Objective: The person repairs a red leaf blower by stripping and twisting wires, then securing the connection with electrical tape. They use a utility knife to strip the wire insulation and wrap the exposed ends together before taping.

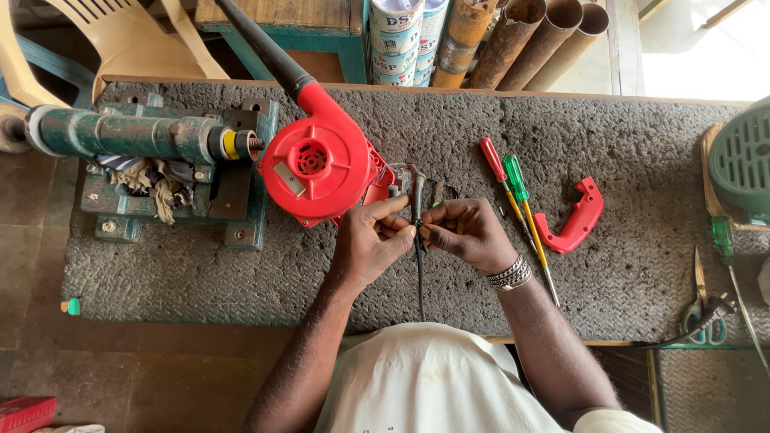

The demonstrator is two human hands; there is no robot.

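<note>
While our left hand (370, 240) and right hand (465, 232) pinch the thin black power cord (418, 240) between closed fingers, the red plastic blower (317, 164) lies just beside them.

1. I see both forearms reaching from the near edge toward the middle, bare from the elbows down.
2. My left hand (367, 240) has its fingers curled, thumb and forefinger pinched together.
3. My right hand (468, 233) faces it, fingertips nearly touching the left's, a beaded band round the wrist.
</note>
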